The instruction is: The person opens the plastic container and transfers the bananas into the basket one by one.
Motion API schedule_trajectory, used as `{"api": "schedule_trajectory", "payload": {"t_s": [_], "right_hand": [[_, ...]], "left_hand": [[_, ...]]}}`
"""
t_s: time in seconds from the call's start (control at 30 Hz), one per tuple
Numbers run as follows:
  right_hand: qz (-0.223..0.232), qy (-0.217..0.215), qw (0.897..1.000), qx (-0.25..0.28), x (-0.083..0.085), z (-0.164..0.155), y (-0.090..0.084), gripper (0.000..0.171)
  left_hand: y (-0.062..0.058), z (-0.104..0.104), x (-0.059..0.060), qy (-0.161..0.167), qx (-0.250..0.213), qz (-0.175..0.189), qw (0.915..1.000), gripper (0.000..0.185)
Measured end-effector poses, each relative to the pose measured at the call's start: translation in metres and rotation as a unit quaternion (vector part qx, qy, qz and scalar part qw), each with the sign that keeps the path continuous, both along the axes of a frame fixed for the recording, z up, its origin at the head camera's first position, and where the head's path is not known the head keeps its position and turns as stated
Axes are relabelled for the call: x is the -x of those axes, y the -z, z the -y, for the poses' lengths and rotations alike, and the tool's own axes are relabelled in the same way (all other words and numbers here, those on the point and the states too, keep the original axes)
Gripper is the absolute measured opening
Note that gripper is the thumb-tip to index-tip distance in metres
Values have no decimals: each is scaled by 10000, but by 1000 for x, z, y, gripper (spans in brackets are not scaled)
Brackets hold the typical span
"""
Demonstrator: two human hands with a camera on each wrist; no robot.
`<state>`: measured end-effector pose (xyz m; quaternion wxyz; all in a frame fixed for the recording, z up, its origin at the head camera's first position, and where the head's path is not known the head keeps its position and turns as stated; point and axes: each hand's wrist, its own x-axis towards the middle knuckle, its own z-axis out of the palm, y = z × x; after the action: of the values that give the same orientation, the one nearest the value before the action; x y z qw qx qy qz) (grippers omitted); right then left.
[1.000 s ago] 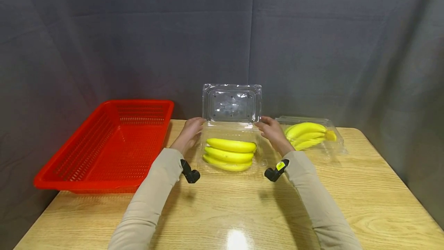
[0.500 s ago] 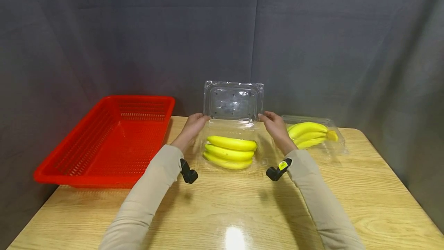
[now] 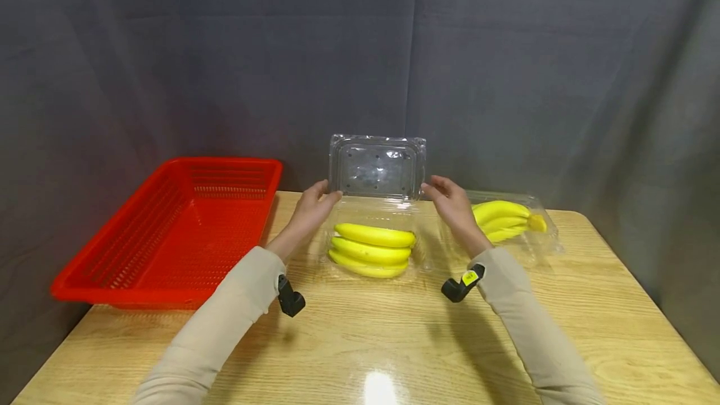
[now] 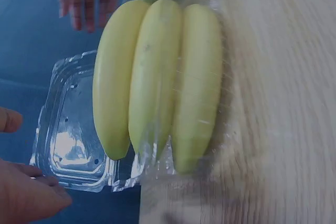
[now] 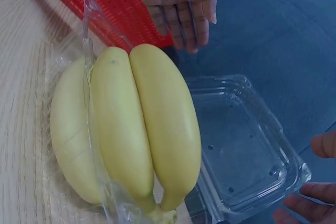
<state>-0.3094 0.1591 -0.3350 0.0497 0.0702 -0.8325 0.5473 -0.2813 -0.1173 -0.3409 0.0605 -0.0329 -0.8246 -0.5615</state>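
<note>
A clear plastic clamshell box holds a bunch of three yellow bananas (image 3: 372,250) in its base. Its raised lid (image 3: 377,166) leans upright at the far side, hinge down. My left hand (image 3: 311,211), beside the lid's left edge, has loose fingers and an extended thumb; nothing is in its grasp. By the opposite edge, my right hand (image 3: 453,206) is likewise relaxed, its thumb close to the lid. Seen from the left wrist, the bananas (image 4: 157,77) fill the base, and the lid (image 4: 73,124) lies past them. The right wrist view shows the left hand (image 5: 178,3) with fingers spread straight.
To the left stands a red plastic basket (image 3: 73,289) with slotted walls. Behind my right hand lies another clear box with yellow bananas (image 3: 503,216). Both boxes are on the wooden table (image 3: 360,349), and a grey curtain (image 3: 360,49) hangs behind.
Both hands have drawn slightly away from the lid's edges, with the wrists moving outward. The lid stays raised, and the bananas keep their place in the base.
</note>
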Motion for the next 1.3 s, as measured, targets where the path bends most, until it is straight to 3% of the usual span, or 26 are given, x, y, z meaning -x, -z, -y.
{"api": "schedule_trajectory", "payload": {"t_s": [0.2, 0.37, 0.57, 0.73, 0.83, 1.07, 1.3], "right_hand": [[-257, -243, 9993, -135, -10, -1, -7, 62], [-514, -430, 9972, -322, -19, -1, -8, 63], [-858, -634, 9937, -347, -27, 0, -6, 60], [-1072, -749, 9908, -350, -34, 1, -6, 58], [-1182, -812, 9889, -389, -38, 0, -6, 56], [-1418, -1003, 9834, -516, -46, -5, 2, 51], [-1424, -1125, 9801, -804, -53, -13, 11, 52]], "left_hand": [[-2, 0, -13, 218, 842, -481, 9951, 64], [-2, 3, -24, 434, 1245, -799, 9880, 65], [0, 8, -41, 721, 1695, -949, 9783, 72], [-1, 11, -51, 817, 2003, -867, 9725, 82], [0, 11, -55, 885, 2164, -988, 9673, 83], [6, 9, -59, 1047, 2439, -1648, 9499, 72], [10, 5, -56, 1146, 2623, -1848, 9402, 65]]}}
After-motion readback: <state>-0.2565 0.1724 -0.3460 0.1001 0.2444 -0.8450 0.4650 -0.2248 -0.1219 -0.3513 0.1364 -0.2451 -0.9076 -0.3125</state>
